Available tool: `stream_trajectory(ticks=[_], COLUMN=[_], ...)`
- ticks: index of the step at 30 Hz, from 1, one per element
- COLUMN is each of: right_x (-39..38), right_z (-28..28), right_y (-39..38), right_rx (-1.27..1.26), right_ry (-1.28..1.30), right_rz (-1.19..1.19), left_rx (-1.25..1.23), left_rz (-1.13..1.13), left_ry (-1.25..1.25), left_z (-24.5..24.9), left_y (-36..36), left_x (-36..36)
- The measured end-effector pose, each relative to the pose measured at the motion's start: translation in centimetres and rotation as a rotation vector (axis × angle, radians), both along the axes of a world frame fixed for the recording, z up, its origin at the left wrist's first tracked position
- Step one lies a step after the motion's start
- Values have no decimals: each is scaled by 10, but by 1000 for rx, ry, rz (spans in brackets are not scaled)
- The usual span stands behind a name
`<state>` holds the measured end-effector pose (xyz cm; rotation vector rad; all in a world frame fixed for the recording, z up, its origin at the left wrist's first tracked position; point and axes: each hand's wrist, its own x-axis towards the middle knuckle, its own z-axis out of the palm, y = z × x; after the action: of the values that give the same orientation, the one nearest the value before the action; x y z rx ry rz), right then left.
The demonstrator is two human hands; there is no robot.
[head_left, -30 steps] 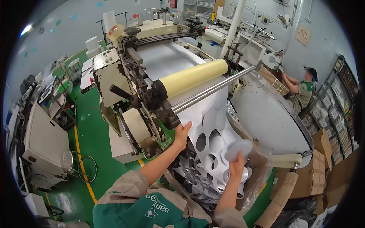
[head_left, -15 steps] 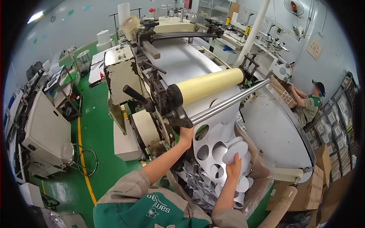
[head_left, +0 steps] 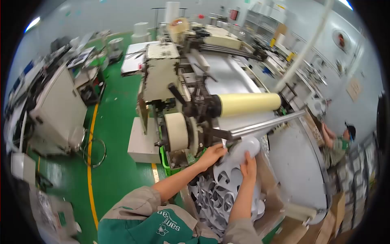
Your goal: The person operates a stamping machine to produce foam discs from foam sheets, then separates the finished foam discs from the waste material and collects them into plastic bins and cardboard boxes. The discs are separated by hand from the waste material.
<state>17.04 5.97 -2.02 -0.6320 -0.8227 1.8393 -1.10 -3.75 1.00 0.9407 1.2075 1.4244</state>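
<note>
My right hand (head_left: 248,166) is closed on a small stack of round white discs (head_left: 248,146), thumb on top, just below the shiny metal bar (head_left: 268,123). To its left, my left hand (head_left: 214,154) is closed at the left edge of the punched white sheet (head_left: 227,173), though its fingertips are partly hidden. This sheet hangs from the machine, full of round holes, and trails down into a heap of cut scrap (head_left: 209,199) in front of me. Above the bar lies a yellow roller (head_left: 250,104), with white web (head_left: 231,75) running behind it.
A large grey panel (head_left: 296,158) stands to the right, cardboard boxes (head_left: 331,217) below it. Another person (head_left: 339,144) works at the far right. A cream tape roll (head_left: 176,131) and a black handle (head_left: 176,94) jut from the machine's left side. A white cabinet (head_left: 61,107) stands left.
My view has turned, shifting the machine right. My left hand has come off the bar's end bracket down to the sheet's edge. My right hand has brought the discs up close under the bar.
</note>
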Motion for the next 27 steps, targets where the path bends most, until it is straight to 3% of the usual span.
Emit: stream_trajectory(ticks=[1, 3, 5, 7, 8, 9, 11, 12, 14, 15, 16, 22, 25, 27], right_x=[11, 27, 42, 60, 67, 74, 96, 57, 15, 9, -11, -92, -162, -180], right_z=[-24, -50, -69, -81, -76, -69, -76, -45, 4, 9, 17, 54, 116, 131], right_y=[-2, -16, -26, -35, -42, -48, -46, -59, -98, -103, -104, -140, -161, -161], right_rx=[-106, -263, -325, -321, -292, -258, -130, -89, -83, -102, 6, 599, 355, 226], right_ry=[167, 308, 418, 559, 495, 433, 296, 122, 221, 498, 362, -606, 173, 342], right_rz=[-62, -132, -151, -263, -300, -340, -505, -751, -921, -814, -903, -1350, -839, -958], left_rx=[225, 263, 309, 504, 541, 576, 628, 653, 562, 531, 543, 385, 434, 424], left_rz=[200, 155, 371, 676, 837, 995, 1080, 1118, 1124, 1126, 1069, 845, 834, 825], left_ry=[-9, 33, 160, 50, 75, 97, -26, -86, -96, -107, -218, -190, -191, -213], left_z=[6, 48, 74, 94, 96, 93, 72, 57, 22, 14, 4, -24, -21, -21], left_y=[-17, -68, -108, -124, -126, -121, -96, -81, -48, -25, -7, 54, 67, 68], left_x=[0, -39, -97, -164, -205, -244, -324, -362, -426, -457, -477, -527, -527, -529])
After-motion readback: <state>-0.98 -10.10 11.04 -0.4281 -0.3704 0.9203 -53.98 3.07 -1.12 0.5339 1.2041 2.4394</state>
